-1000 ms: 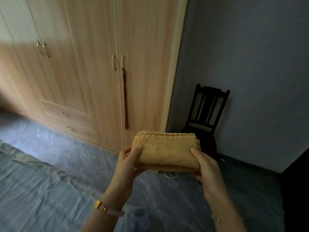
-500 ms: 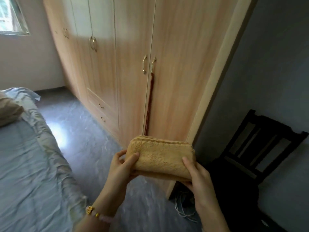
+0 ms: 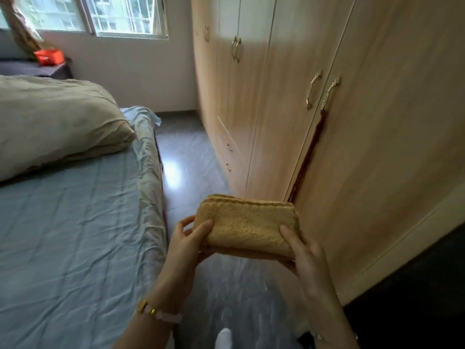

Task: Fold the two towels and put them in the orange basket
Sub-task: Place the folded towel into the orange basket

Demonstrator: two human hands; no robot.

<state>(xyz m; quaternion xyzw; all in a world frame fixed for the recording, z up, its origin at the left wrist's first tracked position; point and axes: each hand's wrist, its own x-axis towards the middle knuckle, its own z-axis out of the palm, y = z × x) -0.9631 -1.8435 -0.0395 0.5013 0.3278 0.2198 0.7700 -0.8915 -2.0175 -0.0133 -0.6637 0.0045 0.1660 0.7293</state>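
Note:
A folded tan towel (image 3: 247, 226) is held in the air in front of me, over the floor between bed and wardrobe. My left hand (image 3: 187, 241) grips its left end, thumb on top and fingers under. My right hand (image 3: 303, 253) grips its right end the same way. The stack looks several layers thick; I cannot tell whether it is one towel or two. An orange basket (image 3: 49, 56) stands far off at the top left, on a dark surface under the window.
A bed with a blue sheet (image 3: 70, 235) and a folded beige quilt (image 3: 55, 122) fills the left. A tall wooden wardrobe (image 3: 364, 122) runs along the right. A strip of grey floor (image 3: 186, 159) lies between them. My white-socked foot (image 3: 224, 338) shows below.
The view has swung left, from the chair and corner to the bed, window and orange basket. Both hands keep the same hold on the folded towel.

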